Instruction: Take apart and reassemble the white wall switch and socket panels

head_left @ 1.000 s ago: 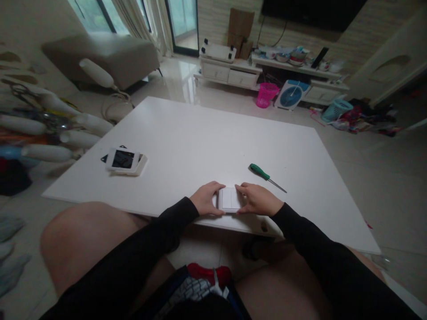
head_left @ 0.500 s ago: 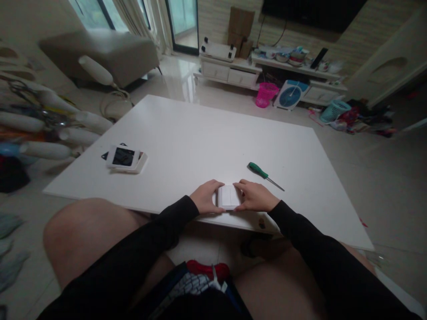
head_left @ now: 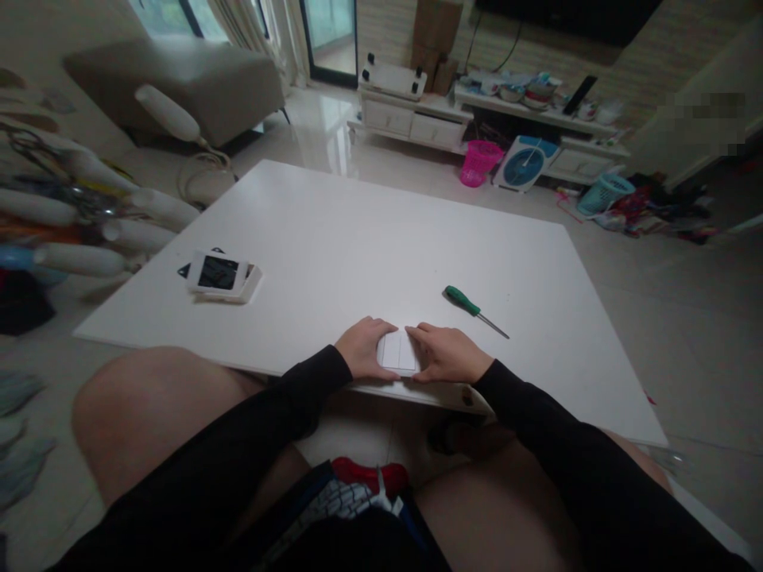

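Note:
A small white wall switch plate (head_left: 396, 353) lies flat near the front edge of the white table (head_left: 358, 238). My left hand (head_left: 361, 348) grips its left side with fingers curled round the edge. My right hand (head_left: 444, 353) grips its right side the same way, thumb at the near edge. Both hands rest on the table. A green-handled screwdriver (head_left: 474, 307) lies just beyond my right hand, not touched.
A second switch part with a dark middle (head_left: 220, 275) lies at the table's left. Several white pins and tools (head_left: 89, 214) crowd the floor at the left. A pink basket (head_left: 478, 162), a fan (head_left: 524, 165) and a low cabinet (head_left: 429, 127) stand beyond the table.
The switch plate and both hands have shifted slightly left and closer together. The view has tilted a little; the grip looks the same.

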Demonstrator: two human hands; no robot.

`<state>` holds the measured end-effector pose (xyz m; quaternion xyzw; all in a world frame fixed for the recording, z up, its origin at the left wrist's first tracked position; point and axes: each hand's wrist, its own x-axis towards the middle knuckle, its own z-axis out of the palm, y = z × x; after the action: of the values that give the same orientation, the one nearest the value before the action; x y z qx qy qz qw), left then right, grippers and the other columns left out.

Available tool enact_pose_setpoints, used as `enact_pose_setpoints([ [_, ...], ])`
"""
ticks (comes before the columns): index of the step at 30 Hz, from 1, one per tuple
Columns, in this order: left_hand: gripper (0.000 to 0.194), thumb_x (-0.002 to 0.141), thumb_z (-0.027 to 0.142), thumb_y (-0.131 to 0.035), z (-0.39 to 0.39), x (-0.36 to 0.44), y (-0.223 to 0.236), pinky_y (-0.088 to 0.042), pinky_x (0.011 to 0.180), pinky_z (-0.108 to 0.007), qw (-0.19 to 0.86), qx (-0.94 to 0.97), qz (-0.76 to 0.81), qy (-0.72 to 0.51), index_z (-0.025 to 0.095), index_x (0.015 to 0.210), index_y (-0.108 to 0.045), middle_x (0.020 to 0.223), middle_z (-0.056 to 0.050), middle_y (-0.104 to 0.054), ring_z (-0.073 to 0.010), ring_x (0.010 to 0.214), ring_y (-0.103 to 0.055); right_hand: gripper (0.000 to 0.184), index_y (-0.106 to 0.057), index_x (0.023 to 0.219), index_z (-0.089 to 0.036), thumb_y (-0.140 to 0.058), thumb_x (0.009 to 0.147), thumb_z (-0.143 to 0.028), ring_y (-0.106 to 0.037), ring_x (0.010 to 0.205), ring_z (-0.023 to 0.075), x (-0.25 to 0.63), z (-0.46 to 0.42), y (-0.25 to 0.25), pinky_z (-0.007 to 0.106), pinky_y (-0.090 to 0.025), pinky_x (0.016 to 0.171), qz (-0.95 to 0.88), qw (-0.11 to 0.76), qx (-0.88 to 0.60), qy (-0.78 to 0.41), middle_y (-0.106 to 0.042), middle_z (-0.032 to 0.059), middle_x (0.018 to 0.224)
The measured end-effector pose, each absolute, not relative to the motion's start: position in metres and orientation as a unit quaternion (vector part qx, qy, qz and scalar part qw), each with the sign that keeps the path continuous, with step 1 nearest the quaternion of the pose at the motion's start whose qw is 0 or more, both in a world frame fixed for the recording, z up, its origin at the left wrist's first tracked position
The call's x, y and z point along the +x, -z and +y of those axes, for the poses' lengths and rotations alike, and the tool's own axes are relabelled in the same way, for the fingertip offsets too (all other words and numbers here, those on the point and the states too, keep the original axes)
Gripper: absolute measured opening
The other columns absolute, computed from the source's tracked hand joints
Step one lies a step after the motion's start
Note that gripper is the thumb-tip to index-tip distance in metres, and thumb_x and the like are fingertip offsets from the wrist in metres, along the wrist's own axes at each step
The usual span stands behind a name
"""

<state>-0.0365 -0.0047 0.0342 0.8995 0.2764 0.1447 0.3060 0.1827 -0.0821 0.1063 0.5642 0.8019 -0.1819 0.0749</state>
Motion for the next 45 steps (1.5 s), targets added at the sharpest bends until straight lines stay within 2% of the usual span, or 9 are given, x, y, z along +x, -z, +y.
enact_pose_setpoints([
  [11, 0.094, 0.052, 0.066, -0.094, -0.005, -0.035, -0.035, -0.052, 0.094, -0.049, 0.303, 0.898, 0.289, -0.131, 0.013, 0.124, -0.066, 0.109, -0.013, -0.071, -0.0354, 0.103, -0.065, 0.078, -0.064, 0.130, -0.023, -0.083, 0.069, -0.066, -0.066, 0.083, 0.0245, 0.188, -0.073, -0.100, 0.029, -0.032, 0.064, 0.816, 0.044, 0.550, 0.175, -0.071, 0.0084, 0.106],
  [18, 0.093, 0.053, 0.067, -0.093, -0.004, -0.034, -0.034, -0.052, 0.095, -0.051, 0.302, 0.893, 0.304, -0.136, 0.014, 0.124, -0.066, 0.112, -0.014, -0.071, -0.0368, 0.103, -0.065, 0.082, -0.062, 0.135, -0.025, -0.086, 0.067, -0.064, -0.068, 0.089, 0.0269, 0.191, -0.072, -0.097, 0.030, -0.037, 0.066, 0.811, 0.034, 0.555, 0.179, -0.070, 0.0084, 0.112],
  [28, 0.095, 0.056, 0.063, -0.094, -0.006, -0.036, -0.031, -0.051, 0.101, -0.053, 0.320, 0.888, 0.295, -0.146, 0.015, 0.131, -0.063, 0.119, -0.016, -0.069, -0.0371, 0.111, -0.063, 0.090, -0.053, 0.146, -0.023, -0.082, 0.072, -0.067, -0.069, 0.089, 0.0271, 0.190, -0.071, -0.101, 0.030, -0.040, 0.067, 0.811, 0.062, 0.550, 0.189, -0.067, 0.0100, 0.114],
  [31, 0.106, 0.054, 0.059, -0.096, -0.007, -0.038, -0.030, -0.049, 0.105, -0.056, 0.330, 0.886, 0.290, -0.145, 0.013, 0.140, -0.056, 0.128, -0.019, -0.066, -0.0388, 0.116, -0.061, 0.098, -0.047, 0.152, -0.020, -0.083, 0.073, -0.065, -0.070, 0.092, 0.0298, 0.190, -0.073, -0.102, 0.032, -0.043, 0.069, 0.810, 0.066, 0.552, 0.187, -0.068, 0.0128, 0.119],
  [35, 0.134, 0.047, 0.051, -0.100, -0.004, -0.047, -0.027, -0.047, 0.110, -0.058, 0.361, 0.879, 0.268, -0.160, 0.016, 0.158, -0.034, 0.142, -0.020, -0.057, -0.0400, 0.127, -0.057, 0.112, -0.033, 0.161, -0.020, -0.082, 0.072, -0.068, -0.069, 0.109, 0.0350, 0.196, -0.078, -0.104, 0.037, -0.049, 0.080, 0.803, 0.043, 0.560, 0.200, -0.063, 0.0165, 0.136],
  [37, 0.137, 0.048, 0.046, -0.100, -0.001, -0.053, -0.025, -0.046, 0.111, -0.057, 0.364, 0.879, 0.263, -0.160, 0.017, 0.161, -0.029, 0.145, -0.020, -0.055, -0.0402, 0.130, -0.055, 0.114, -0.031, 0.162, -0.021, -0.081, 0.072, -0.070, -0.067, 0.115, 0.0362, 0.202, -0.080, -0.107, 0.040, -0.051, 0.086, 0.799, 0.025, 0.566, 0.199, -0.060, 0.0172, 0.142],
  [41, 0.132, 0.051, 0.041, -0.099, 0.004, -0.061, -0.022, -0.045, 0.112, -0.056, 0.349, 0.886, 0.262, -0.156, 0.017, 0.160, -0.029, 0.145, -0.020, -0.055, -0.0403, 0.132, -0.054, 0.103, -0.039, 0.157, -0.024, -0.082, 0.074, -0.067, -0.067, 0.115, 0.0348, 0.209, -0.081, -0.114, 0.040, -0.051, 0.088, 0.799, 0.017, 0.572, 0.184, -0.061, 0.0162, 0.142],
  [43, 0.125, 0.052, 0.039, -0.097, 0.004, -0.061, -0.021, -0.046, 0.112, -0.056, 0.347, 0.888, 0.265, -0.145, 0.016, 0.157, -0.034, 0.145, -0.021, -0.055, -0.0404, 0.132, -0.055, 0.087, -0.052, 0.145, -0.022, -0.083, 0.076, -0.063, -0.069, 0.110, 0.0337, 0.209, -0.081, -0.116, 0.038, -0.050, 0.084, 0.794, 0.032, 0.579, 0.181, -0.068, 0.0148, 0.131],
  [45, 0.117, 0.054, 0.035, -0.095, 0.003, -0.059, -0.020, -0.047, 0.112, -0.056, 0.345, 0.890, 0.270, -0.128, 0.013, 0.154, -0.038, 0.143, -0.023, -0.057, -0.0412, 0.130, -0.057, 0.067, -0.062, 0.125, -0.020, -0.084, 0.077, -0.060, -0.071, 0.101, 0.0327, 0.205, -0.082, -0.117, 0.036, -0.048, 0.078, 0.777, 0.054, 0.598, 0.188, -0.074, 0.0128, 0.114],
])
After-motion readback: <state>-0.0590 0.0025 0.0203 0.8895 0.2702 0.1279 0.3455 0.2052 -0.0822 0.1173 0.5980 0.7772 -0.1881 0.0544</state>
